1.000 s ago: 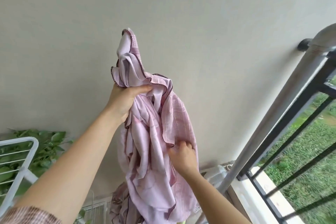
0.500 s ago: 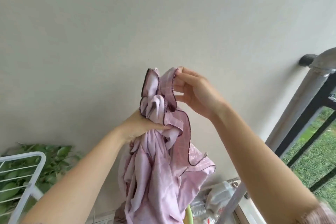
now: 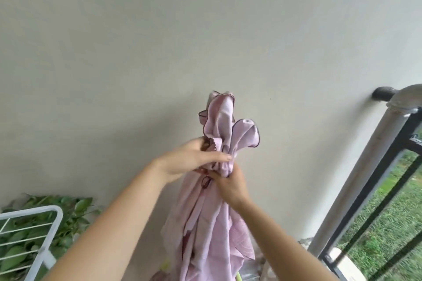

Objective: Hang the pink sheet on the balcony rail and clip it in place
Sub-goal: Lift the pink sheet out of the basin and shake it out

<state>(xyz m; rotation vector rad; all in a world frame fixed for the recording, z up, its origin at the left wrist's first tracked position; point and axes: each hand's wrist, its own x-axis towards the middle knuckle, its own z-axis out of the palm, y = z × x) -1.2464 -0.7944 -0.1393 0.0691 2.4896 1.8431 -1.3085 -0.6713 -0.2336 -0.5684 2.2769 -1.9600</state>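
Obscured and cropped items, balcony view.
Pink dark-edged fabric sheet (image 3: 214, 223) runs out past the bottom edge, so its full extent cannot be told. Its bunched folds conceal the fingertips of the right hand (image 3: 230, 186) and most fingers of the left hand (image 3: 194, 159). White wire drying rack (image 3: 45, 235) is cut by the left and bottom edges. Grey metal balcony rail (image 3: 365, 166) leaves by the right edge. Pale clutter (image 3: 258, 267) at the sheet's foot is blurred and unidentifiable.

One pink sheet (image 3: 214, 223), centre frame. Two hands: left hand (image 3: 191, 159), right hand (image 3: 230, 186). One balcony rail (image 3: 374, 157), right edge. One white drying rack (image 3: 54, 210), lower left.
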